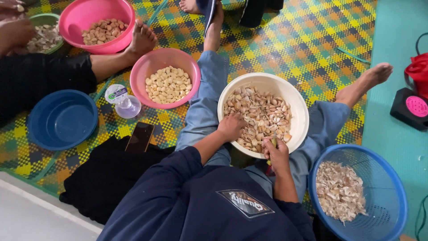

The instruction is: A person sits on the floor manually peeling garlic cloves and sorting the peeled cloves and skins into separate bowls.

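A cream bowl (298, 103) full of unpeeled garlic cloves rests between my legs on the mat. My left hand (230, 126) reaches into its near left side, fingers curled among the cloves. At the bowl's near rim my right hand (276, 155) is closed around a small tool with a green tip and a red handle end, likely a knife. A pink bowl (192, 71) of peeled cloves stands to the left of my knee. The blue basket (392, 178) at my right holds garlic skins.
An empty blue bowl (62, 119), a sealed water cup (122, 101) and a dark phone (140, 137) lie at left. Another person's leg and foot (141, 41) cross by a second pink bowl (76, 18) and a green bowl (43, 19). A black-and-pink device (411, 108) sits far right.
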